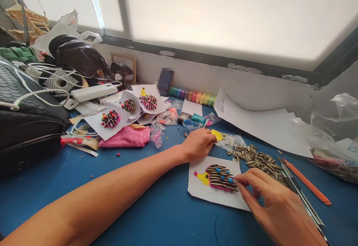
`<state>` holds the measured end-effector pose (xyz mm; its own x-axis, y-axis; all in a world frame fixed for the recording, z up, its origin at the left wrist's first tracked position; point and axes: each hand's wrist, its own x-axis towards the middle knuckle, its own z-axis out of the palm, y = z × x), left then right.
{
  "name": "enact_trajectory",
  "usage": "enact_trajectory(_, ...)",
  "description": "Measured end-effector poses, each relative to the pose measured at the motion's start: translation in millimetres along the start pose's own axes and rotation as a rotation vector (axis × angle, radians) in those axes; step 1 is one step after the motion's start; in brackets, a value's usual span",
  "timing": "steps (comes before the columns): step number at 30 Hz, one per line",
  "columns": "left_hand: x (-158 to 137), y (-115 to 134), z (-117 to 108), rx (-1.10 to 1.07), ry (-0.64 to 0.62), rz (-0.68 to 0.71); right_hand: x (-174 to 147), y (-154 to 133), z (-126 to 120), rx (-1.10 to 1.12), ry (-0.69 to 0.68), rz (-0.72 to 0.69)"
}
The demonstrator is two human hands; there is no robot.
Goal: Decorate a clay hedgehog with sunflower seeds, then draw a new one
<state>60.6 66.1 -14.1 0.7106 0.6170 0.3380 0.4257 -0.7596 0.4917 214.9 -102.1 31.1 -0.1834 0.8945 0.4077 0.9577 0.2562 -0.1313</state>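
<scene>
A clay hedgehog (219,177) with a yellow head, pink body and striped sunflower-seed spines lies on a white paper card (207,193) on the blue table. My right hand (275,205) pinches at the hedgehog's right end with thumb and forefinger; what sits between the fingertips is too small to tell. My left hand (198,144) rests curled on the card's top edge, fingers closed over a lump of yellow clay (217,135). A pile of sunflower seeds (258,160) lies just right of the card.
An orange modelling tool (306,181) and metal tweezers (300,193) lie at right. Finished seed hedgehogs on cards (111,119), a pink cloth (127,137), clay sticks (192,96), plastic bags, white paper sheets (260,121) and black bags (25,119) crowd the back and left.
</scene>
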Motion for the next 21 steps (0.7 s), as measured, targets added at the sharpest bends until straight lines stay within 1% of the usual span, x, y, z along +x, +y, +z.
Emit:
enact_trajectory(4, -1, -1, 1, -0.146, 0.050, -0.031, 1, 4, -1, -0.028, 0.049, 0.026)
enact_trajectory(8, 1, 3, -2, -0.386, 0.163, -0.113, 2, 12, 1, -0.056, 0.040, 0.091)
enact_trajectory(11, 6, 5, -12, -0.608, 0.248, -0.209, 4, 17, 2, -0.062, 0.030, 0.154)
enact_trajectory(13, 10, 5, -24, -0.754, 0.279, -0.289, 5, 19, 1, -0.053, 0.047, 0.186)
enact_trajectory(16, 14, 8, -42, -0.929, 0.271, -0.375, 5, 18, -3, -0.009, 0.090, 0.231)
enact_trajectory(19, 15, 26, -54, -1.131, 0.216, -0.410, 3, 12, -7, 0.118, 0.096, 0.274)
enact_trajectory(21, 12, 48, -55, -1.584, 0.086, -0.493, 3, 2, -10, 0.260, 0.059, 0.294)
